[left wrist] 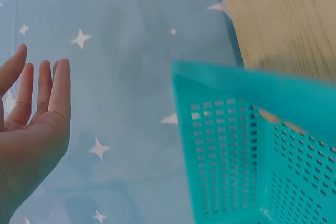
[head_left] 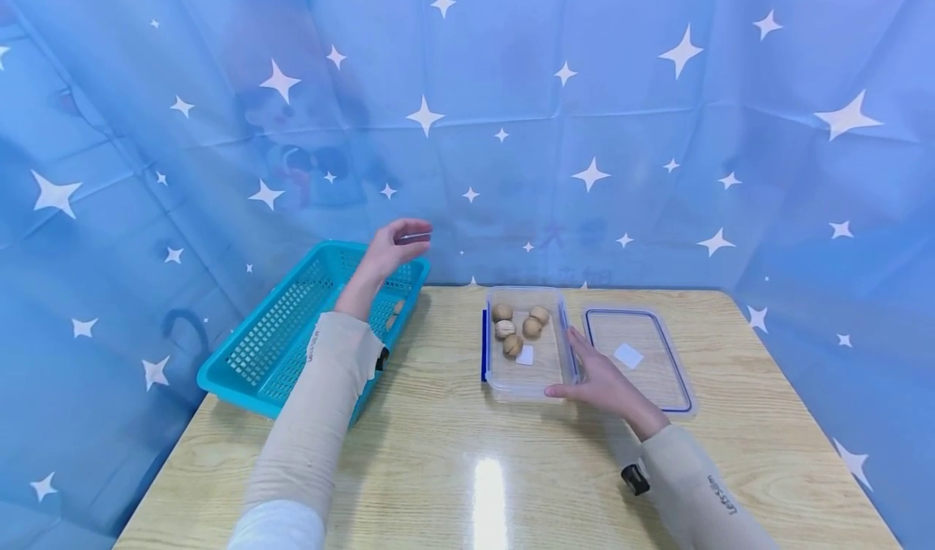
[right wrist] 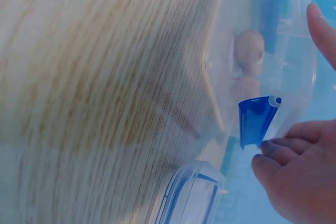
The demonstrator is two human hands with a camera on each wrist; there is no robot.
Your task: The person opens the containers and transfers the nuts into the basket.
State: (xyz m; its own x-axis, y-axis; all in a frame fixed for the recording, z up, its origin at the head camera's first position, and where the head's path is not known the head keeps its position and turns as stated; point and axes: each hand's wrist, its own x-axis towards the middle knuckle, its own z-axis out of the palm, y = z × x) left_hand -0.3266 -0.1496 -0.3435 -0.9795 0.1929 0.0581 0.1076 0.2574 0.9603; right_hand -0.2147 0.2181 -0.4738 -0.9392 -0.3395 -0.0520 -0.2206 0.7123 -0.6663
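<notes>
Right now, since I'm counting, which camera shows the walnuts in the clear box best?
The head view: it looks into the clear box and five walnuts show plainly. The right wrist view shows about two, hazily, through the box; the left wrist view, none of them.

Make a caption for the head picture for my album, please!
Empty left hand by the basket, right hand gripping the box of nuts, lid alongside.
</notes>
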